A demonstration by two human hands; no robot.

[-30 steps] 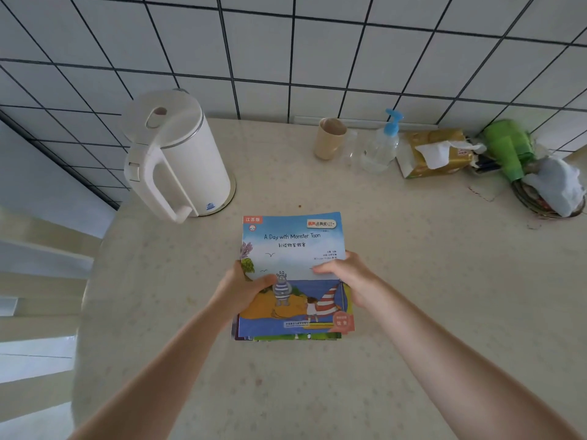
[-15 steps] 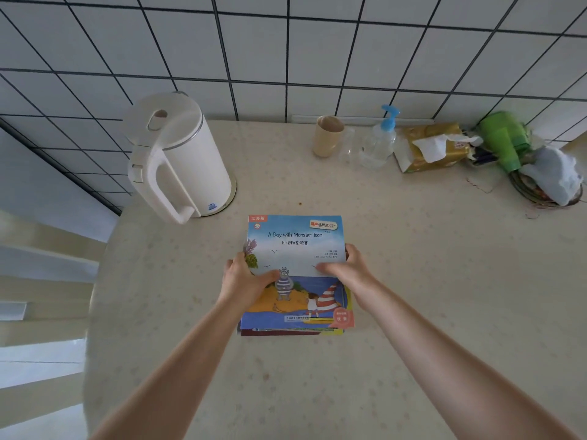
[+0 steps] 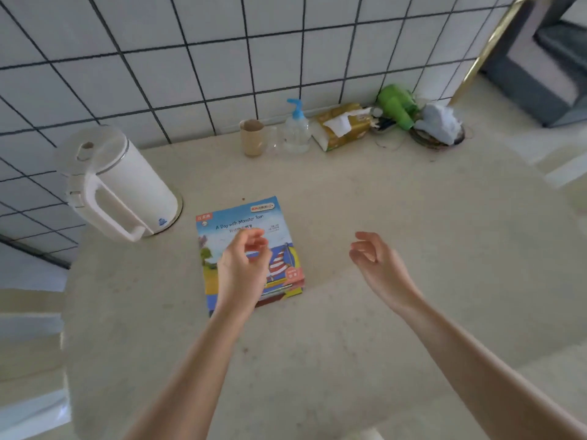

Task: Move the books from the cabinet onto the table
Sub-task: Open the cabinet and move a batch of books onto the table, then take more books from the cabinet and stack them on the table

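Note:
A small stack of picture books (image 3: 241,220) lies flat on the round beige table (image 3: 349,328); the top cover is blue with a boat and the title "A Day with Monster Toon". My left hand (image 3: 243,265) hovers above the lower middle of the stack with loosely curled fingers and holds nothing. My right hand (image 3: 373,258) floats to the right of the books, apart from them, fingers relaxed and empty. No cabinet is in view.
A white electric kettle (image 3: 117,188) stands left of the books. Along the tiled wall are a beige cup (image 3: 252,138), a pump bottle (image 3: 297,128), a tissue pack (image 3: 343,127), a green object (image 3: 397,106) and a basket with a white cloth (image 3: 440,125).
Both hands have let go of the stack and lifted off it; the right hand moved away to the right. The books now lie on the table, and the view has swung right.

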